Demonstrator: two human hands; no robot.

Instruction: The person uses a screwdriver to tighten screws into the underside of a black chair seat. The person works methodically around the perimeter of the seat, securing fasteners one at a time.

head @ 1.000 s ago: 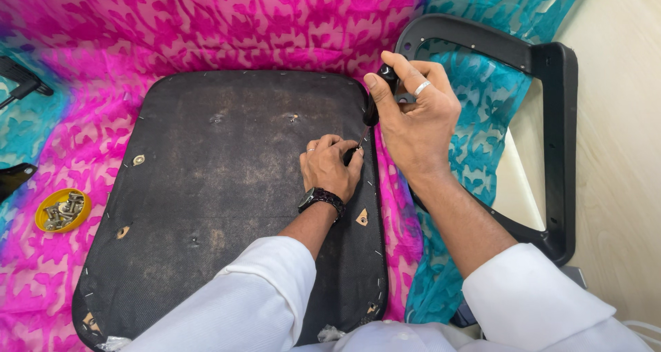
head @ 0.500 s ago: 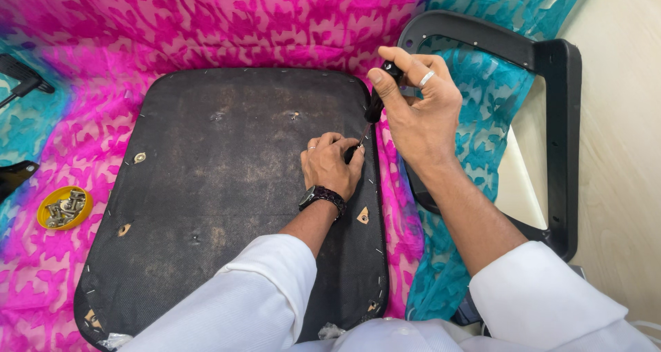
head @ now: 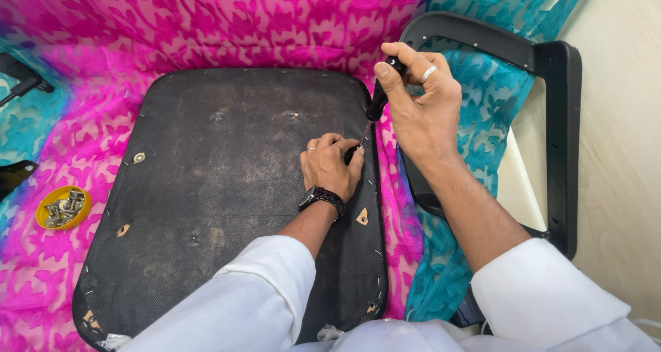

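Note:
A black chair seat base lies upside down on pink and teal patterned cloth. My right hand grips the black handle of a screwdriver held upright over the seat's right edge. Its thin shaft points down between the fingers of my left hand. That hand rests on the seat with fingers curled around the tip and wears a black wristwatch. What lies under the tip is hidden by the fingers.
A yellow lid with several screws and metal parts sits on the cloth at the left. A black chair armrest frame lies at the right, partly on a pale wooden floor. Black parts show at the left edge.
My right hand has shifted slightly up and right with the screwdriver, turning its handle. My left hand has stayed in place on the seat.

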